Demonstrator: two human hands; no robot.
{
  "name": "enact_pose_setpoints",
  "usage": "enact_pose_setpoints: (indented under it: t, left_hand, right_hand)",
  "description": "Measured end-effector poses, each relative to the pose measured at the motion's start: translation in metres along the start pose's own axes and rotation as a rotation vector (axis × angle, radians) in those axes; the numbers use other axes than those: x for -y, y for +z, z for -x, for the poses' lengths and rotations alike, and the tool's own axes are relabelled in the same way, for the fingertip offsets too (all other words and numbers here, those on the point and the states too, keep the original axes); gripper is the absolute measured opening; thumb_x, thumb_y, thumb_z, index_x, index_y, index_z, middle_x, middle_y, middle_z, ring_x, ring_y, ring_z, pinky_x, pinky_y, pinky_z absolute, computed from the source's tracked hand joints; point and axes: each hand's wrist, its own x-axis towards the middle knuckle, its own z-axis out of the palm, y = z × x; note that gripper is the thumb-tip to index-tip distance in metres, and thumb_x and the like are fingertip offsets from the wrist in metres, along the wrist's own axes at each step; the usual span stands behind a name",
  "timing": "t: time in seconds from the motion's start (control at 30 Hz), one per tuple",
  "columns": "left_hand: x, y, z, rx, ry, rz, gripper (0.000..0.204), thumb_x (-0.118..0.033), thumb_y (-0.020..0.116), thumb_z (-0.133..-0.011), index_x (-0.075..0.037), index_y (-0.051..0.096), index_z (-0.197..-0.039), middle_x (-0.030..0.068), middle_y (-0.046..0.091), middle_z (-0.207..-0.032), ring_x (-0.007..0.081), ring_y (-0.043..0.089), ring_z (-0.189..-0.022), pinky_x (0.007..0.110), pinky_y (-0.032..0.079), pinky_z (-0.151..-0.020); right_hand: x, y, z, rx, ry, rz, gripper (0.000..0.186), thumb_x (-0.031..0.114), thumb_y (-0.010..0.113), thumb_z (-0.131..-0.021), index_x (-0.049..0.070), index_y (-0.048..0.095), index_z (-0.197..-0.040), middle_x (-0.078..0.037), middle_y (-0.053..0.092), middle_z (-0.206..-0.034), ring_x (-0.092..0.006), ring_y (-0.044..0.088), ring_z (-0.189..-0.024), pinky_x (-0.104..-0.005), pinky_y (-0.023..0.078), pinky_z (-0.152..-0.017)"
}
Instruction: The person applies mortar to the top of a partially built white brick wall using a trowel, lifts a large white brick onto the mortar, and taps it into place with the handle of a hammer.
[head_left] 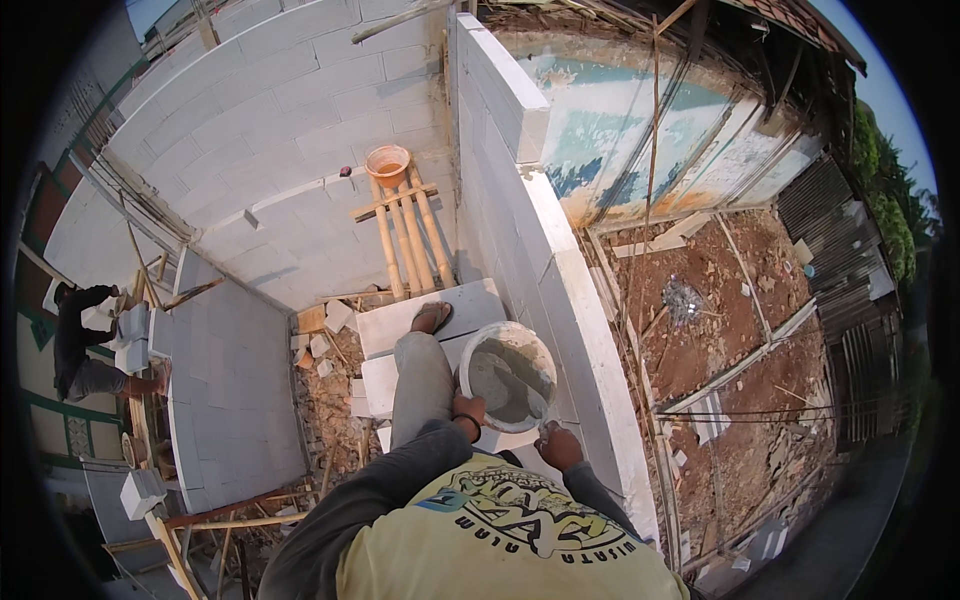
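Note:
A pale bucket [546, 358] of wet grey mortar [492, 372] sits on white blocks in front of me, beside the tall block wall. My left hand [469, 412] is closed on the bucket's near left rim. My right hand [556, 444], just below the bucket's right side, is closed on the handle of a trowel [532, 402], whose blade reaches into the bucket and is partly coated with mortar. My sandaled foot [431, 318] stands on a white block [385, 330] left of the bucket.
An orange tub [388, 150] rests on bamboo poles [405, 240] ahead. A white block wall [555, 250] runs along my right, with dirt ground [725, 340] beyond. Rubble [335, 400] lies below left. Another person [75, 345] works by blocks at far left.

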Motion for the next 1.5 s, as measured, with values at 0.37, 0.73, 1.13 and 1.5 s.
enact_pose_setpoints:
  t: [0.37, 0.73, 1.13, 1.5]
  left_hand:
    - [0.015, 0.024, -0.003, -0.121, 0.035, -0.186, 0.038, -0.006, 0.058, -0.073, 0.004, 0.059, -0.11, 0.0243, 0.068, -0.097, 0.0399, 0.067, -0.091, 0.043, 0.052, -0.077]
    - [0.002, 0.027, 0.01, 0.068, -0.103, -0.222, 0.075, -0.006, 0.057, -0.075, 0.002, 0.031, -0.145, 0.0284, 0.052, -0.132, 0.0401, 0.051, -0.124, 0.041, 0.043, -0.102]
    - [-0.054, 0.01, -0.01, 0.114, -0.099, 0.363, 0.025, 0.002, 0.058, -0.076, 0.006, 0.049, -0.098, 0.0151, 0.056, -0.081, 0.032, 0.062, -0.062, 0.044, 0.052, -0.051]
    - [-0.089, 0.02, -0.074, 0.086, 0.102, 0.255, 0.05, 0.008, 0.053, -0.072, 0.003, 0.05, -0.122, 0.0127, 0.063, -0.105, 0.0251, 0.063, -0.091, 0.034, 0.049, -0.081]
  right_hand:
    - [-0.007, 0.002, 0.005, -0.039, 0.002, 0.044, 0.039, 0.026, 0.065, -0.079, -0.002, 0.051, -0.102, -0.027, 0.065, -0.083, -0.0449, 0.065, -0.078, -0.0526, 0.053, -0.07]
    - [0.006, -0.012, -0.018, -0.009, 0.023, 0.019, 0.035, 0.026, 0.062, -0.083, -0.004, 0.055, -0.099, -0.03, 0.064, -0.085, -0.0482, 0.062, -0.079, -0.0542, 0.05, -0.073]
    - [0.046, -0.068, -0.038, 0.261, 0.35, -1.041, 0.021, 0.022, 0.058, -0.09, 0.003, 0.052, -0.097, -0.004, 0.054, -0.074, -0.0127, 0.055, -0.057, -0.0281, 0.048, -0.052]
    - [0.057, -0.048, -0.095, 0.219, 0.4, -1.022, 0.029, 0.027, 0.061, -0.091, 0.003, 0.052, -0.104, -0.004, 0.055, -0.079, -0.0114, 0.055, -0.059, -0.0276, 0.049, -0.052]
